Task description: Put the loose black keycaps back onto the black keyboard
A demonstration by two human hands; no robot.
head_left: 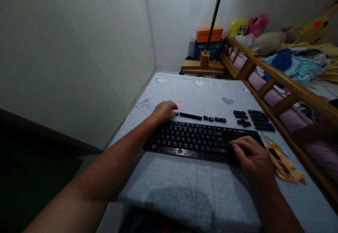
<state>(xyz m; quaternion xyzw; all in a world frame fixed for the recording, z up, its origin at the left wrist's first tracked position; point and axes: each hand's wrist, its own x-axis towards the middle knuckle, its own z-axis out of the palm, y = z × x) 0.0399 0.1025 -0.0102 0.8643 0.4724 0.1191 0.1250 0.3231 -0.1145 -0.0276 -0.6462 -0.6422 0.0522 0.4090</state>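
A black keyboard lies on a cloth-covered surface, with keycaps off along its front row and bare switch spots showing. Behind it, my left hand rests with thumb and index finger apart, its thumb touching or just beside a small loose keycap. To the right of that lie the long space bar and several loose keycaps in a row. My right hand is over the keyboard's right end, its fingers curled into a pinch. What those fingers hold, if anything, is hidden.
Groups of removed keycaps sit at the back right. An orange-yellow cloth item lies right of my right hand. A wooden bed rail borders the right side; a white cabinet stands left. Behind is a wooden stand with a pole.
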